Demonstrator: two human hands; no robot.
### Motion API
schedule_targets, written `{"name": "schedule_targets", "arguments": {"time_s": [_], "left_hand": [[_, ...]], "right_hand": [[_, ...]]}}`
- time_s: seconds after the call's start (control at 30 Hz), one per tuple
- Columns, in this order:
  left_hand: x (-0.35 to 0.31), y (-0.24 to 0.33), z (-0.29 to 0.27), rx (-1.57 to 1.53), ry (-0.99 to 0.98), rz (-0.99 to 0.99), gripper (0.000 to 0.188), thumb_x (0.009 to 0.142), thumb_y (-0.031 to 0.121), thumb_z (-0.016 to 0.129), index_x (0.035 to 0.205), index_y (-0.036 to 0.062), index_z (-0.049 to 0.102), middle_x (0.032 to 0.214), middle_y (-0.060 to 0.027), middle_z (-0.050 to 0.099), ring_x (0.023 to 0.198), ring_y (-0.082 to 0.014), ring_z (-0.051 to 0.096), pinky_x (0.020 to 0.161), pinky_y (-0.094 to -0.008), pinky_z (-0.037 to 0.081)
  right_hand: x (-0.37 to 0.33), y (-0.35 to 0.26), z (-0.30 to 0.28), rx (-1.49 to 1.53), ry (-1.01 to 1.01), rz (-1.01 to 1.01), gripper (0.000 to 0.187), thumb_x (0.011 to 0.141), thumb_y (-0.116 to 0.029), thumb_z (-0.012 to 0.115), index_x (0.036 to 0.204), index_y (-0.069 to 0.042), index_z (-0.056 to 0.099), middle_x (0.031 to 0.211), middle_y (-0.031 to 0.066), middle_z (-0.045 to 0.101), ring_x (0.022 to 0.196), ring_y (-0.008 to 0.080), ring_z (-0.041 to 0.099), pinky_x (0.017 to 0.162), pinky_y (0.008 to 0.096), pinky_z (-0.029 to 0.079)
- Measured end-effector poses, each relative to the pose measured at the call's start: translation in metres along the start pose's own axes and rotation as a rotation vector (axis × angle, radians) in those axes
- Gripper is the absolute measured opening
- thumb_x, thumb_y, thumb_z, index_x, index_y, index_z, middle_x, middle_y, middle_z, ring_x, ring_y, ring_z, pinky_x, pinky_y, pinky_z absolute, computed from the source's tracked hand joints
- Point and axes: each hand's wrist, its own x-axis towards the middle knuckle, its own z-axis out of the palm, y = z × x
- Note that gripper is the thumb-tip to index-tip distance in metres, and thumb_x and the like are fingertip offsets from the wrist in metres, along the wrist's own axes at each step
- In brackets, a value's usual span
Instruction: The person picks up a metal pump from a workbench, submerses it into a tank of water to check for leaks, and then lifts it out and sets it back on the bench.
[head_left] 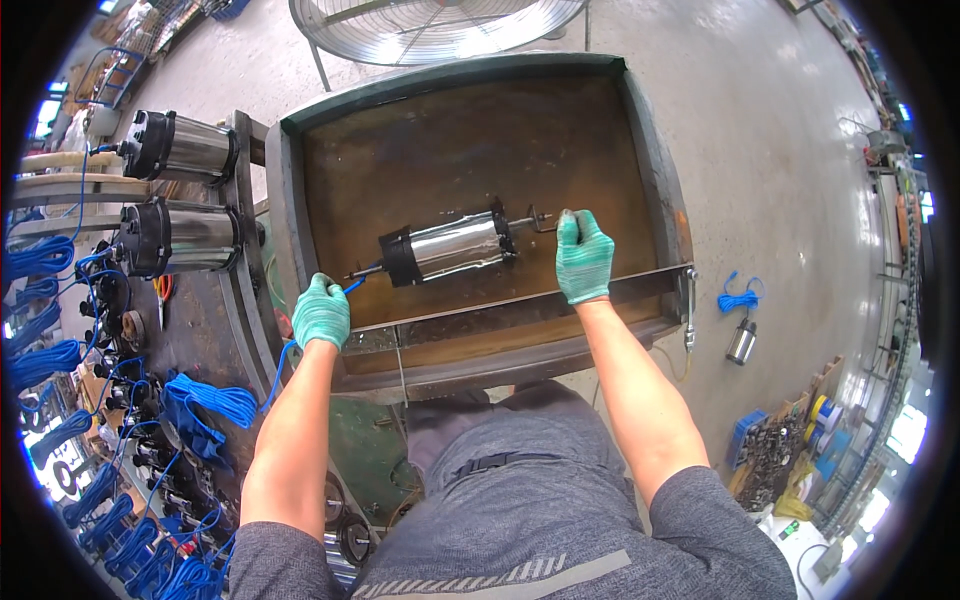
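Note:
A shiny steel cylinder with black end caps, which looks like a pump motor (460, 247), lies slightly tilted in a water-filled tank (655, 160). My left hand (322, 312), in a green knitted glove, is closed at the motor's left end. A blue cable (354, 286) runs from that end into the fingers and comes out below the hand. At the right end, a metal clamp (523, 222) with a thin bent handle reaches toward my right hand (584, 256). That gloved hand is closed around the handle's end, and its fingers partly hide it.
A metal bar (490, 310) crosses the near side of the tank. Two similar motors (190, 240) lie on the left rack, with a blue cable coil (215, 397) nearer me. A large fan (435, 30) stands behind the tank. A small steel motor (741, 342) rests on the right floor.

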Motion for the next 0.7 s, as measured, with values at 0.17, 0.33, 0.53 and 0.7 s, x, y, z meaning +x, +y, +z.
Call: {"name": "schedule_targets", "arguments": {"time_s": [0.17, 0.33, 0.53, 0.7], "left_hand": [[0.0, 0.0, -0.002, 0.001, -0.011, -0.004, 0.019, 0.096, 0.025, 0.053, 0.102, 0.0126, 0.067, 0.094, -0.0225, 0.072, 0.091, -0.0458, 0.067, 0.082, -0.0541, 0.051], [0.002, -0.005, 0.003, -0.003, 0.01, 0.021, 0.018, 0.095, 0.024, 0.053, 0.1, 0.013, 0.066, 0.092, -0.0232, 0.071, 0.088, -0.0464, 0.067, 0.078, -0.0553, 0.05], [-0.001, 0.0, 0.002, 0.023, 0.014, 0.031, 0.019, 0.095, 0.025, 0.053, 0.1, 0.0119, 0.066, 0.092, -0.0245, 0.07, 0.088, -0.0467, 0.067, 0.078, -0.0544, 0.051], [0.003, -0.006, 0.005, 0.031, 0.014, 0.044, 0.02, 0.094, 0.024, 0.054, 0.104, 0.0118, 0.067, 0.094, -0.0243, 0.071, 0.092, -0.0457, 0.068, 0.082, -0.0538, 0.052]], "right_hand": [[0.0, -0.002, 0.001, 0.007, 0.012, -0.008, 0.026, 0.101, -0.023, 0.061, 0.083, -0.005, 0.058, 0.061, 0.0184, 0.056, 0.053, 0.0362, 0.056, 0.051, 0.0402, 0.044], [0.0, -0.002, 0.0, -0.015, 0.008, 0.015, 0.026, 0.101, -0.025, 0.062, 0.083, -0.005, 0.059, 0.062, 0.0193, 0.058, 0.056, 0.0399, 0.059, 0.052, 0.0423, 0.045], [0.0, 0.0, 0.001, -0.055, 0.008, 0.036, 0.029, 0.1, -0.033, 0.059, 0.084, -0.008, 0.061, 0.068, 0.0218, 0.062, 0.069, 0.046, 0.063, 0.057, 0.0519, 0.048], [0.0, 0.0, 0.001, -0.074, 0.035, 0.003, 0.029, 0.101, -0.033, 0.058, 0.084, -0.009, 0.062, 0.069, 0.0202, 0.064, 0.068, 0.0438, 0.064, 0.058, 0.0508, 0.051]]}}
